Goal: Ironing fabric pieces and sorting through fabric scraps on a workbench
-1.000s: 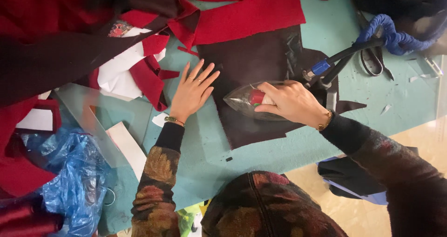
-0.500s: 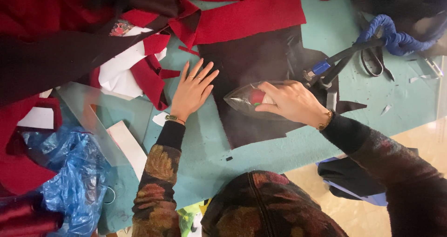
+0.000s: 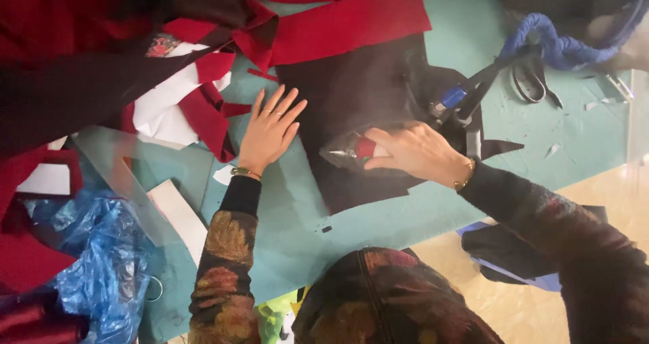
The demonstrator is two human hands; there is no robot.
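Fingers of the left hand point(image 3: 270, 131) were spread flat, palm down, pressing the left edge of the dark fabric piece point(image 3: 365, 94) onto the teal bench point(image 3: 581, 134). Nothing was pinched there.

Going left to right:
- blue plastic bag point(image 3: 101, 263) at 8 o'clock of the left hand, well apart
- white paper pieces point(image 3: 162, 111) and red fabric scraps point(image 3: 209, 107) at 9–10 o'clock, just beside it
- long red strip point(image 3: 351, 23) at 12 o'clock, lying over the top edge of the dark piece
- right hand point(image 3: 416, 151) at 3 o'clock of the left hand, near

Right-hand fingers were curled shut around a small red object point(image 3: 365, 148) inside a clear plastic wrap or template point(image 3: 341, 151). Can't tell exactly what it was. Its tip pointed toward 9 o'clock and rested on the dark fabric.

Key relation: the red object's long axis ran roughly 3-to-9 o'clock, with the point aimed at the gap between the two hands. The right hand gripped it. The left hand was close but not touching it, only holding the cloth down.

Farther right:
- blue-handled scissors point(image 3: 466, 97) at 1 o'clock of the right hand, just beside it, unheld
- second pair of dark shears point(image 3: 531, 80) near a blue cord point(image 3: 554, 43) at 2 o'clock
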